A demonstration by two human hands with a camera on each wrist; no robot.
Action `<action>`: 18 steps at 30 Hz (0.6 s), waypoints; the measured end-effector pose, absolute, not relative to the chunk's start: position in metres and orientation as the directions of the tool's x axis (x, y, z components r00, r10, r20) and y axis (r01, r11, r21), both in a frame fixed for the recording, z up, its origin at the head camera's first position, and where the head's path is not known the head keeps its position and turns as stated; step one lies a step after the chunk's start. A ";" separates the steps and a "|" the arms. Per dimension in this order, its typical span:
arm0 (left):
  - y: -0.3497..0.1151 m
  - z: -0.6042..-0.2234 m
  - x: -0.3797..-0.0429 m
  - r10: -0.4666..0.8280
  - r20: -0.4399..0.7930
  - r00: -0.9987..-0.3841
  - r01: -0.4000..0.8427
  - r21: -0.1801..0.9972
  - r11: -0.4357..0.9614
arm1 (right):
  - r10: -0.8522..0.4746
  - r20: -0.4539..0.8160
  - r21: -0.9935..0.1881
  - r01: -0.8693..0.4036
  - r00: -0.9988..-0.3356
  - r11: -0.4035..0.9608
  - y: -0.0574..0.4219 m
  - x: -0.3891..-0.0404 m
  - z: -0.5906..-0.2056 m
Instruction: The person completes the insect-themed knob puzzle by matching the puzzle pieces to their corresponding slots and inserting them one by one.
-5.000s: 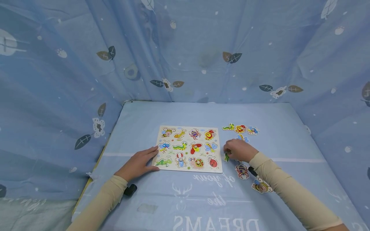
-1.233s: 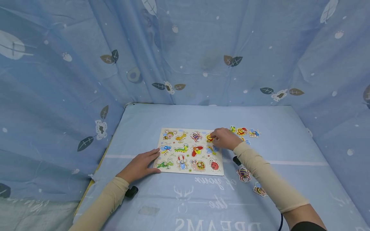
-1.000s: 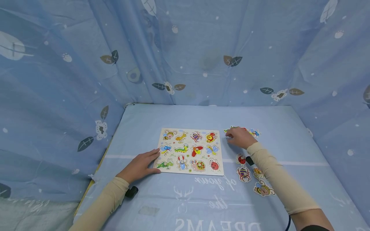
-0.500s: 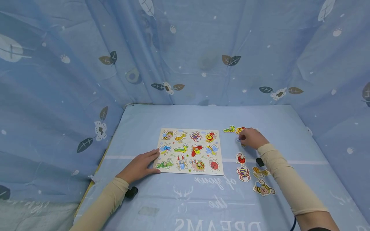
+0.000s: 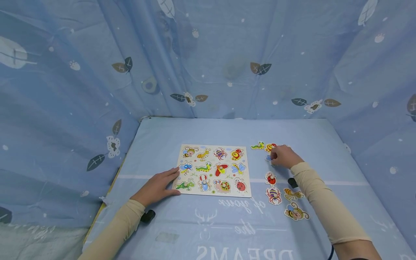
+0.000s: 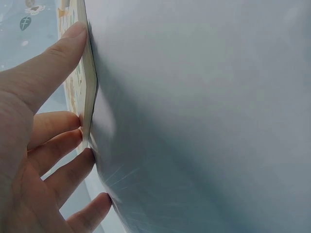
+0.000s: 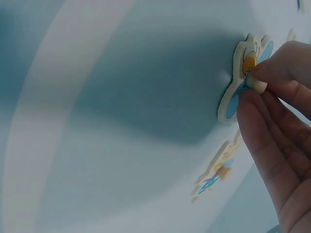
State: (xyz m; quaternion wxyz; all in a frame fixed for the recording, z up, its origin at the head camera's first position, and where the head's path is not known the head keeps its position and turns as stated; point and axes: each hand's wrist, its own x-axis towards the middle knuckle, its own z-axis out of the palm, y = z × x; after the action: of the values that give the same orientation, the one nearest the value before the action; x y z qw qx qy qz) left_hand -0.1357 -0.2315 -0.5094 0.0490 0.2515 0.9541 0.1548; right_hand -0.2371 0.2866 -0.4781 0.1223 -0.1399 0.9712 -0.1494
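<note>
The wooden insect puzzle board [image 5: 211,144] lies flat on the table with printed bugs in rows. Knobs show on its grasshopper piece [image 5: 186,185], stag beetle piece [image 5: 204,182], snail piece [image 5: 224,186] and red-winged bug piece [image 5: 221,169]. My left hand [image 5: 157,187] rests at the board's left edge, fingers spread; in the left wrist view its thumb [image 6: 58,60] touches the board's side. My right hand [image 5: 286,157] pinches the pale knob [image 7: 256,84] of a blue-winged insect puzzle piece [image 7: 233,101], which stands tilted in the right wrist view.
Right of the board lie a caterpillar piece [image 5: 258,145], a red-and-yellow bug piece [image 5: 269,147], a ladybug piece [image 5: 270,178], a spider piece [image 5: 273,195], an ant piece [image 5: 291,194] and a bee piece [image 5: 295,212]. Blue patterned cloth [image 5: 234,90] hangs behind.
The grasshopper piece, under my right hand earlier at the board's right, now sits in the board's lower left. My right hand has since moved right to the blue-winged piece. My left hand stays.
</note>
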 end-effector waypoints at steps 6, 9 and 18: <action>-0.232 -0.510 -0.136 0.499 -0.015 -0.866 0.469 0.318 0.824 | -0.328 -0.177 -0.359 -0.250 -0.928 0.899 0.261 -0.233 -0.473; -0.232 -0.511 -0.136 0.498 -0.015 -0.867 0.468 0.318 0.825 | -0.360 -0.166 -0.374 -0.279 -0.918 0.884 0.245 -0.231 -0.471; -0.232 -0.512 -0.136 0.495 -0.012 -0.869 0.465 0.324 0.824 | -0.552 -0.078 -0.400 -0.481 -0.830 0.780 0.200 -0.222 -0.473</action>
State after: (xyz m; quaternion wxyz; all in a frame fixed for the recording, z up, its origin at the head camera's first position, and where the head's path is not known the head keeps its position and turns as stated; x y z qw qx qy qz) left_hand -0.1357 -0.2317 -0.5120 0.0480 0.2515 0.9538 0.1573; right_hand -0.2218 0.2002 -0.4733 0.0955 -0.2751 0.9386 -0.1848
